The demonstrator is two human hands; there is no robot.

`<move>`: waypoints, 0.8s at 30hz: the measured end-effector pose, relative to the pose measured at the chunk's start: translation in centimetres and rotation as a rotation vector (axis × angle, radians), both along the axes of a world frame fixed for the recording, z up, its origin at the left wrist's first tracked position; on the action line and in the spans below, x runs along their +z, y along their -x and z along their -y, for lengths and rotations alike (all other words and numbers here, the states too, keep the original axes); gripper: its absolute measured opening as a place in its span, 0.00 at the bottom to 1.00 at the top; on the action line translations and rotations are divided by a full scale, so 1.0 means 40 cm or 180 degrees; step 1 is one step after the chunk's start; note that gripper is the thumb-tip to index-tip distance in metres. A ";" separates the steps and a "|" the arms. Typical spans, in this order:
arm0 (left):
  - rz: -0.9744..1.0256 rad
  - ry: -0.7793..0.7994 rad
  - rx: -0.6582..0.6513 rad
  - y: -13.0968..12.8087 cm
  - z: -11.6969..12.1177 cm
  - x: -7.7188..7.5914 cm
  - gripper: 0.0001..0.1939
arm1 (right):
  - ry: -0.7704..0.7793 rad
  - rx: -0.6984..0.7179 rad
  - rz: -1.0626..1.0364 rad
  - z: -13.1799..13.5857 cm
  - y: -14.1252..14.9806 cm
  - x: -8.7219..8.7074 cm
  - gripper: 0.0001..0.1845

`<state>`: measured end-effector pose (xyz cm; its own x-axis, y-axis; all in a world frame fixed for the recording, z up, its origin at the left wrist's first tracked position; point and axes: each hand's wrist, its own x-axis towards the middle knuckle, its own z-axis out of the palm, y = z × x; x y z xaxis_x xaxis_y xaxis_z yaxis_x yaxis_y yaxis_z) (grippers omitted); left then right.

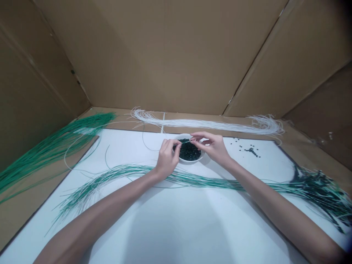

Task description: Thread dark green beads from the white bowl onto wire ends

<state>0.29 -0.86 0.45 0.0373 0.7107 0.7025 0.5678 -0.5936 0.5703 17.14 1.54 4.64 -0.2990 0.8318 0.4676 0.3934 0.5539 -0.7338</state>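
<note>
Both my hands are over a small white bowl (pixel 191 160) filled with dark green beads (pixel 189 151). My left hand (pixel 167 159) sits at the bowl's left side, its fingertips pinched on a thin white strand (pixel 186 142). My right hand (pixel 210 146) holds the other end of that short strand between thumb and forefinger, above the far rim. Any bead on the strand is too small to tell. A long bundle of green-and-white beaded strands (pixel 209 182) lies across the white board (pixel 176 227), passing under my forearms.
A bundle of bare white strands (pixel 206 124) lies along the far edge, and green strands (pixel 55 146) spread at the left on brown cardboard. Several loose dark beads (pixel 249 150) sit on the board at the right. Cardboard walls (pixel 165 55) rise behind.
</note>
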 end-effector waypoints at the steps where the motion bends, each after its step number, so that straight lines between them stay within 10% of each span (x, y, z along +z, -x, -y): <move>1: -0.0004 -0.0006 -0.0002 0.000 0.000 0.000 0.03 | -0.0117 -0.0013 0.0086 0.000 0.000 0.000 0.13; 24: -0.0074 -0.0124 -0.0119 -0.001 0.003 0.003 0.03 | -0.0499 0.0089 0.0185 0.010 0.008 -0.004 0.13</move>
<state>0.32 -0.99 0.58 0.0802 0.6807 0.7282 0.5577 -0.6361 0.5333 16.82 1.15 4.46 -0.3514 0.7411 0.5721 0.4154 0.6711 -0.6141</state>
